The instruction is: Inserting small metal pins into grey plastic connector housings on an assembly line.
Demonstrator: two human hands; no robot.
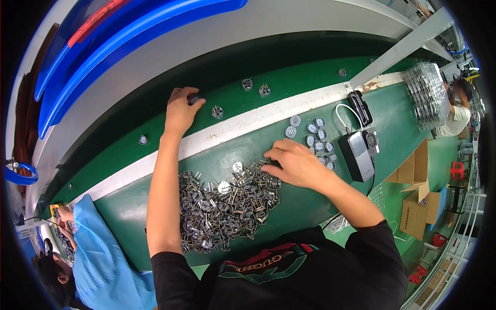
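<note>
My left hand reaches over the green belt beyond the white rail. Its thumb and fingers close round a small dark grey part, mostly hidden by them. Just right of it on the belt sits a small round plug part with metal pins. At the right edge of a heap of plug parts, grey-black with metal pins, my right hand has its fingers curled in a pinch. Something dark shows between thumb and forefinger, too covered to make out. Round grey caps lie in a group right of that hand.
More plug parts stand spaced along the belt. A white rail divides belt from bench. Right lies a black-and-grey device with a white cable. Stacked clear trays stand farther right. Co-workers sit left, in a blue garment, and far right.
</note>
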